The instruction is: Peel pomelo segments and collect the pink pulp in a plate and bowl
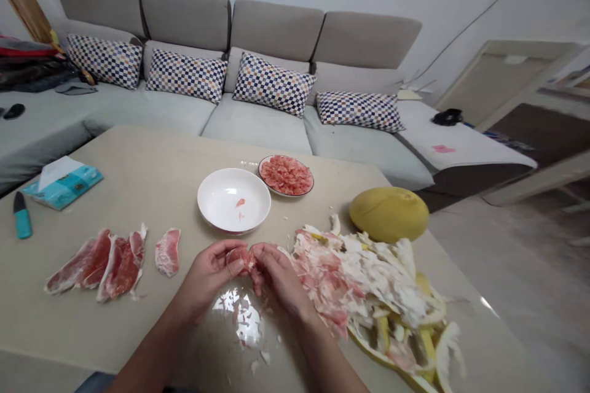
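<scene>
Between both hands is a piece of pink pomelo flesh (240,255), held just in front of a white bowl (212,212). My left hand (212,269) grips its left side between thumb and fingers. Pinched at its right side, my right hand (277,271) has the thumb and forefinger close together. Two small pink bits of flesh (240,202) lie in the bowl. To the left, several unpeeled pomelo segments (122,264) rest on the table, with a single smaller segment (168,252) nearer my left hand. Small membrane scraps (244,319) are scattered below my hands.
A plate of pink pomelo pulp (286,174) stands behind the bowl. At right lie a heap of peel and membrane (369,282) and a whole yellow pomelo (389,214). A teal-handled knife (22,218) and a tissue pack (69,187) are at left. A sofa (258,126) lines the table's far side.
</scene>
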### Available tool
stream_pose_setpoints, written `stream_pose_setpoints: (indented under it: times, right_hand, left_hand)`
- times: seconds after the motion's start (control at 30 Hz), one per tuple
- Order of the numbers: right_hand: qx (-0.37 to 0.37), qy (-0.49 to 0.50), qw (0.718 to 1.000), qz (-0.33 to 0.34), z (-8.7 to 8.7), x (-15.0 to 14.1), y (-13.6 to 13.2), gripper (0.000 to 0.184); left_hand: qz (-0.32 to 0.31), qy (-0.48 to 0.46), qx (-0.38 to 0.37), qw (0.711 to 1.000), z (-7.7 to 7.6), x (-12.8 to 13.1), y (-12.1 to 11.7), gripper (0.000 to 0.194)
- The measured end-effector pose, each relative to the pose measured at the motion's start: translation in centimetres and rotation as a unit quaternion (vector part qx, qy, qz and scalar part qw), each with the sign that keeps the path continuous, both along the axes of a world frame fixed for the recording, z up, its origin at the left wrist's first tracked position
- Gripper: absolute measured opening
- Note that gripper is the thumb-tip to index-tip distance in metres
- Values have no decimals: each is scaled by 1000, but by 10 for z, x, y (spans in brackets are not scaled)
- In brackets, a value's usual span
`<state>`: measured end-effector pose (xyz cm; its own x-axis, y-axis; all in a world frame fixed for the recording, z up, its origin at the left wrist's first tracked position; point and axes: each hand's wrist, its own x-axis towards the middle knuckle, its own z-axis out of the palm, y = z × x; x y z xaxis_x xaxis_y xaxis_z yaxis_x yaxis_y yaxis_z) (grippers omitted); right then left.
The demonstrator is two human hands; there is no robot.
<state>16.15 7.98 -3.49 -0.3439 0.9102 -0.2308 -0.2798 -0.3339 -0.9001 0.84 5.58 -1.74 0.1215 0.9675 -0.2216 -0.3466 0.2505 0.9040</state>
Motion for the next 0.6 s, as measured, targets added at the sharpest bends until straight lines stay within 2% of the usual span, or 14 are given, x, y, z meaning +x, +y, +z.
stream_pose_setpoints:
  times: [0.23,0.4,0.5,0.6]
  right_hand:
    - [17,-14,1000,-16,-4,-2,0,35]
    - [34,-26,997,-68,-6,1,3,38]
    - [10,12,996,-82,-4,4,6,36]
    - [-26,60,996,-68,0,4,6,34]
  left_hand:
    - [21,18,12,1000,-1,-1,2,34]
    - [34,-15,0,999,-2,-3,1,35]
    - [35,-47,-17,998,1,-4,1,36]
    - [25,-84,-44,995,2,-5,1,36]
